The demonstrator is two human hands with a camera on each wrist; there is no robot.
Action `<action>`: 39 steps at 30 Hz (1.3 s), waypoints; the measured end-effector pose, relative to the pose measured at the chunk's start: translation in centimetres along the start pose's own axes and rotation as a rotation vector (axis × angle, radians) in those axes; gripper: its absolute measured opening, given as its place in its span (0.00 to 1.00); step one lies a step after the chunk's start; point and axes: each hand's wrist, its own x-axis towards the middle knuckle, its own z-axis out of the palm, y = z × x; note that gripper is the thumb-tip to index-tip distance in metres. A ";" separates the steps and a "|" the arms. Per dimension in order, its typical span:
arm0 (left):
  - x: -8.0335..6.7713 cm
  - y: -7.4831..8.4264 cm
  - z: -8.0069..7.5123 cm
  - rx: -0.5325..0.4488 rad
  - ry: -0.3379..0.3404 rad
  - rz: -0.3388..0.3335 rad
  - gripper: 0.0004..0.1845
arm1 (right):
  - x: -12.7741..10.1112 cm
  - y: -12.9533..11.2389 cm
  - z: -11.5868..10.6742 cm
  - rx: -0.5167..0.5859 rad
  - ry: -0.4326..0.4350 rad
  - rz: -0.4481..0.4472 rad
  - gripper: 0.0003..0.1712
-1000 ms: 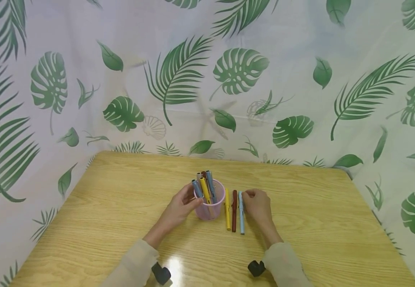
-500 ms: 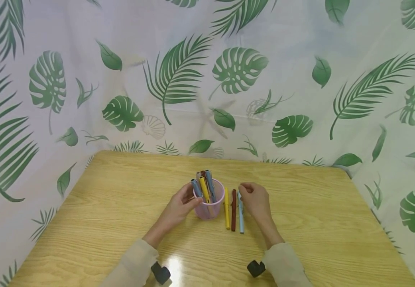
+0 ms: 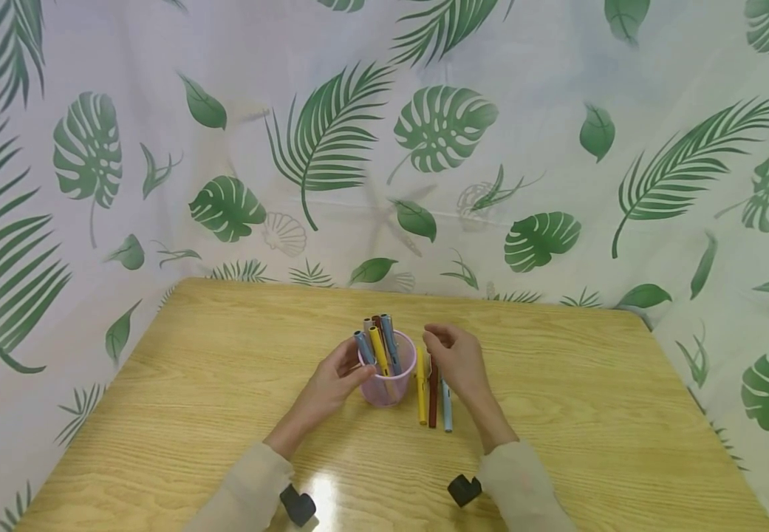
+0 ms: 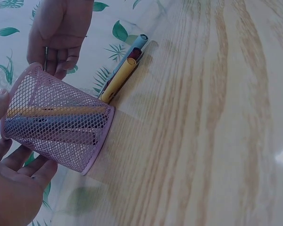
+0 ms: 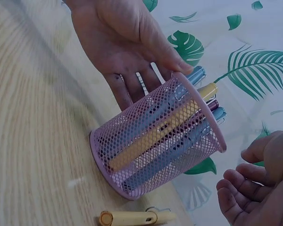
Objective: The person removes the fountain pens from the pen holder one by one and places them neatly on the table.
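My left hand [image 3: 331, 381] grips the pink cup [image 3: 377, 395] of pens [image 3: 379, 352] on the table [image 3: 224, 355]; my right hand [image 3: 460, 360], loosely curled, holds nothing near the red pen [image 3: 433, 400] and blue pen [image 3: 447, 411]. I judge a careless sweep could knock them into the yellow pen [image 3: 422, 390].

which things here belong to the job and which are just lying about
Likely part of the job:
- pink mesh cup, held by the left hand
- pens in the cup
- yellow pen, dark red pen and light blue pen beside it, near the right hand

Just surroundings:
- wooden table
- leaf-print cloth
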 end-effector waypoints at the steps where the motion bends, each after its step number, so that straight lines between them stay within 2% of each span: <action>1: 0.0 0.0 0.0 -0.001 0.000 -0.003 0.36 | 0.0 -0.2 0.1 0.003 -0.003 -0.005 0.18; 11: 0.0 0.0 0.0 -0.004 0.006 -0.013 0.35 | 0.4 -1.4 1.2 0.010 -0.023 -0.054 0.17; 18: 0.0 0.0 0.0 -0.009 0.002 -0.012 0.35 | 0.7 -2.0 1.9 0.006 -0.072 -0.053 0.20; 26: 0.0 0.0 0.0 -0.018 0.007 -0.017 0.36 | 1.0 -2.2 2.6 0.002 -0.122 -0.095 0.21; 33: 0.0 -0.1 -0.1 -0.016 -0.009 0.003 0.36 | 1.2 -2.3 3.4 0.005 -0.142 -0.082 0.21; 39: -0.1 -0.1 -0.1 -0.023 -0.019 -0.008 0.36 | 1.4 -2.1 4.1 0.036 -0.163 -0.058 0.18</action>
